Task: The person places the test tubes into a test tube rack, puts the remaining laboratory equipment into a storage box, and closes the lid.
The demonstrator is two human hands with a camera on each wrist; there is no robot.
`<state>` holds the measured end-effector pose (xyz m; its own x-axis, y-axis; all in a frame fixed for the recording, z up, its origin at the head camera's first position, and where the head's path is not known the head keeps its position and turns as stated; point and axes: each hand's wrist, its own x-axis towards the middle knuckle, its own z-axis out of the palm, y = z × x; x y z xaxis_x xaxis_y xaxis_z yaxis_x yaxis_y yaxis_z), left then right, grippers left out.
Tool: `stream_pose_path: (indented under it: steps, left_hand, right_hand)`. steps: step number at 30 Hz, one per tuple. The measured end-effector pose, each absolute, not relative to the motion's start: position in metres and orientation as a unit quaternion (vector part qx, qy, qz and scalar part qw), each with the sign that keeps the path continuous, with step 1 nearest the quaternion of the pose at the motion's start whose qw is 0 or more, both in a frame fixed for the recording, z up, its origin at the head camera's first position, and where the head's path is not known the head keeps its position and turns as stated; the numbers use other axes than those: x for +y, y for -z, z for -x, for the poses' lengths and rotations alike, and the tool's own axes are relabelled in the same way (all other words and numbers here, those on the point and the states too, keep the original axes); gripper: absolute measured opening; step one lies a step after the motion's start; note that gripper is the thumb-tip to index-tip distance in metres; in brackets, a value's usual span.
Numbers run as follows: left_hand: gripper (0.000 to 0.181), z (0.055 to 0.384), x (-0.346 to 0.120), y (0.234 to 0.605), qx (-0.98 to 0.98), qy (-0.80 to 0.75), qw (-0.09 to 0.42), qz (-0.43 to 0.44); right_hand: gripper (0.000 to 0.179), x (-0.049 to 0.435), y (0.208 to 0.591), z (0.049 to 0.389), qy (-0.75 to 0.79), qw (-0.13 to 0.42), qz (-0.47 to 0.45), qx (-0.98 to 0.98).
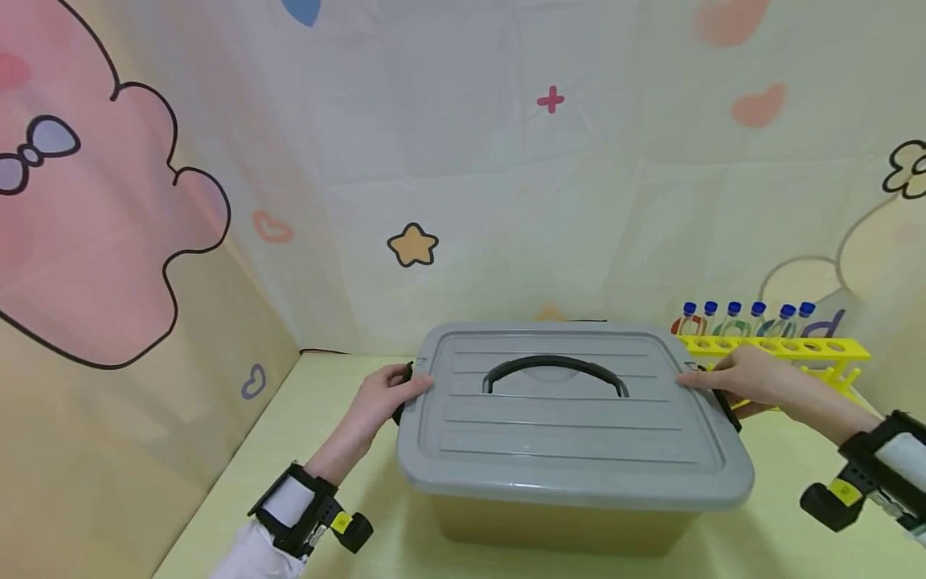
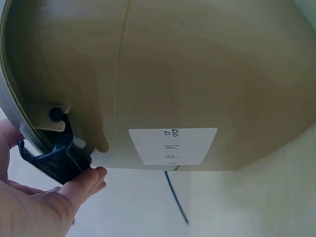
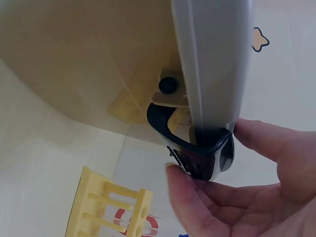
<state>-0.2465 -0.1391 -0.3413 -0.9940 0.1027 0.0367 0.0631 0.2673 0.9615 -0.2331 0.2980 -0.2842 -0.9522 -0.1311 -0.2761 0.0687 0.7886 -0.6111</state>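
Note:
A storage box (image 1: pixel 564 523) with a tan body stands on the table under a grey lid (image 1: pixel 557 450). A black carrying handle (image 1: pixel 557 363) arches over the lid's middle. At the box's left end, my left hand (image 1: pixel 383 398) holds a black latch (image 2: pixel 59 158), its thumb on the lid's edge and fingers against the latch's outer side. My right hand (image 1: pixel 755 378) grips the opposite latch (image 3: pixel 197 158) the same way, thumb on the lid and fingers curled beneath. A white label (image 2: pixel 173 145) with handwriting is stuck on the box's left end.
Behind my right hand stands a yellow test tube rack (image 1: pixel 781 347) with several blue-capped tubes (image 1: pixel 734 318). A patterned cloth (image 1: pixel 470 161) hangs behind the pale table (image 1: pixel 333 418) and along its left side. A thin dark cord (image 2: pixel 176 197) shows near the box.

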Motion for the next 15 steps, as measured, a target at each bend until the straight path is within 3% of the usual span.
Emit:
stream_pose_path:
  steps: [7, 15]
  left_hand:
    - [0.049, 0.24, -0.134, 0.337, 0.826, -0.558, -0.009, -0.074]
    - [0.042, 0.239, -0.13, 0.335, 0.863, -0.497, -0.029, -0.092]
  right_hand:
    - [0.049, 0.294, 0.286, 0.227, 0.324, 0.158, 0.035, 0.932]
    - [0.036, 0.285, 0.286, 0.226, 0.259, 0.12, 0.068, 0.956]
